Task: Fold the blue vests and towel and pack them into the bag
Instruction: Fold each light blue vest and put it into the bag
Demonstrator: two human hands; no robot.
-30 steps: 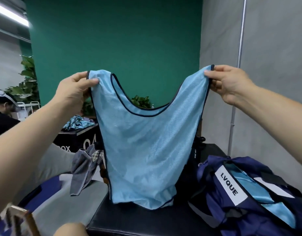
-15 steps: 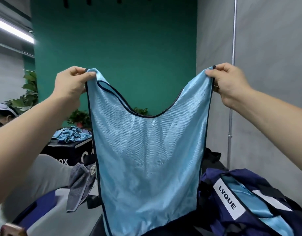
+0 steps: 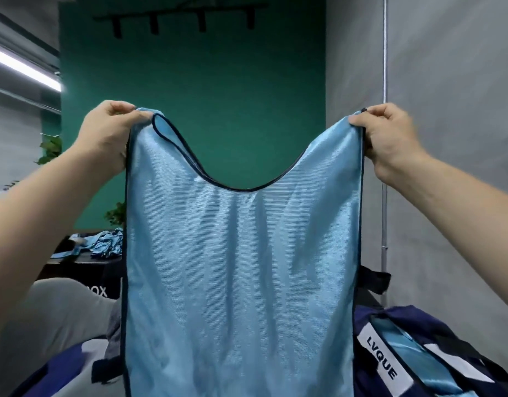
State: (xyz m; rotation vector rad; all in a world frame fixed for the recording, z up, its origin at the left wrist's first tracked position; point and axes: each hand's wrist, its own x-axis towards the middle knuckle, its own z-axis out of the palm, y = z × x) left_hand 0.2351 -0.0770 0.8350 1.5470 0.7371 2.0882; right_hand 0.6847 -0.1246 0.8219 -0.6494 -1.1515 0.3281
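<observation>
A light blue vest (image 3: 241, 276) with dark trim hangs flat in front of me, filling the middle of the view; its hem runs below the frame. My left hand (image 3: 107, 133) pinches its left shoulder strap and my right hand (image 3: 390, 138) pinches the right strap, both held high and apart. At the lower right sits the navy bag (image 3: 436, 353) with a white LVQUE label and light blue fabric inside. A grey cloth (image 3: 114, 336), possibly the towel, peeks out at the vest's left edge.
More blue vests (image 3: 104, 245) lie in a heap on a black box at the left. A person's grey trouser leg (image 3: 52, 316) is at lower left. A metal pole (image 3: 385, 167) runs down the grey wall on the right; a green wall is behind.
Both hands have lifted the vest higher and stretched it flatter. Its hem has left the bottom of the view, and the vest now hides the black surface and most of the grey cloth.
</observation>
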